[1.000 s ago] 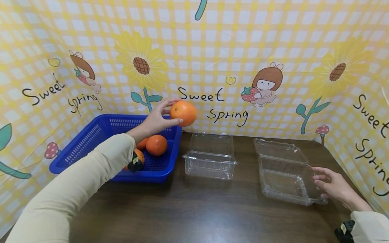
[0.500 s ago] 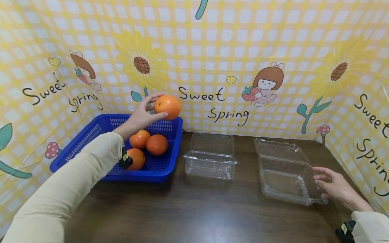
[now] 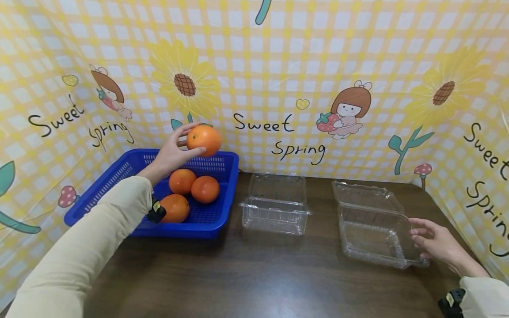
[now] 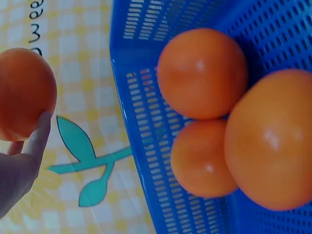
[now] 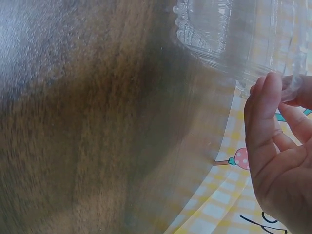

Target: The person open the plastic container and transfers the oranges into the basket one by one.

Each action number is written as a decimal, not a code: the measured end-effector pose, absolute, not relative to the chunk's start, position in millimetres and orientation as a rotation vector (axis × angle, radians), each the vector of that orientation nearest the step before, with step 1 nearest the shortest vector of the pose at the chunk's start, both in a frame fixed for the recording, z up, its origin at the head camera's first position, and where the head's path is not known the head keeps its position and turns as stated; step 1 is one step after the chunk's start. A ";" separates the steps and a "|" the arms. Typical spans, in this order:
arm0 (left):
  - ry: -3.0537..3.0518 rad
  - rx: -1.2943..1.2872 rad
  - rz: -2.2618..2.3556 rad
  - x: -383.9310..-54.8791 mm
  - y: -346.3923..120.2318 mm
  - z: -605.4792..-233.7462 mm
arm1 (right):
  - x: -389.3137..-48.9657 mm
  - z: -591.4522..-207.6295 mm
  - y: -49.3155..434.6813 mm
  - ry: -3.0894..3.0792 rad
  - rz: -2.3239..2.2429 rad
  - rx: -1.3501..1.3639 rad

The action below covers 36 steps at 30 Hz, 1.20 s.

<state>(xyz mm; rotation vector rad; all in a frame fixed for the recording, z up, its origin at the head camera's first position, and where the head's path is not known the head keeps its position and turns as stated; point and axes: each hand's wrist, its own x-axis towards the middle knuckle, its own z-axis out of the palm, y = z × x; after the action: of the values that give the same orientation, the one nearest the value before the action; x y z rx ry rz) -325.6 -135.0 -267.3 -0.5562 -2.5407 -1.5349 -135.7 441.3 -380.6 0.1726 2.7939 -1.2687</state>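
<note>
My left hand grips an orange between thumb and fingers, raised above the back of a blue basket. Inside that basket lie three more oranges, and in the left wrist view one orange looms close to the camera. At the right, my right hand pinches the side rim of an open clear plastic box. In the right wrist view, that hand's fingertips meet the box's edge, with the thumb partly out of frame.
A second clear plastic box, its lid raised, stands between the basket and the right-hand box. All rest on a dark wooden table. A yellow checked cloth with printed flowers encloses the back and sides.
My left hand has moved left with the orange, bringing it over the basket's back edge. Oranges in the basket, earlier partly covered by the arm, now show more. The right hand stays put.
</note>
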 end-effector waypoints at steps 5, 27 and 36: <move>-2.533 -0.477 -1.532 -328.2 -146.9 -270.0 | -135.5 -380.1 440.0 2.800 -1.263 0.181; -2.516 -0.233 -1.381 -338.3 -202.2 -291.2 | -133.8 -380.2 440.5 2.808 -1.263 0.168; -2.572 -0.217 -1.378 -341.0 -220.9 -294.4 | -134.3 -381.0 439.5 2.802 -1.274 0.173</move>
<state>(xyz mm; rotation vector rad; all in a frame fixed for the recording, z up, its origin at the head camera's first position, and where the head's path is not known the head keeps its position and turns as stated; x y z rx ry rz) -341.0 -220.9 -294.4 -0.2169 -2.5725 -1.3782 -134.3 439.5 -381.0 0.1731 2.8020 -1.2743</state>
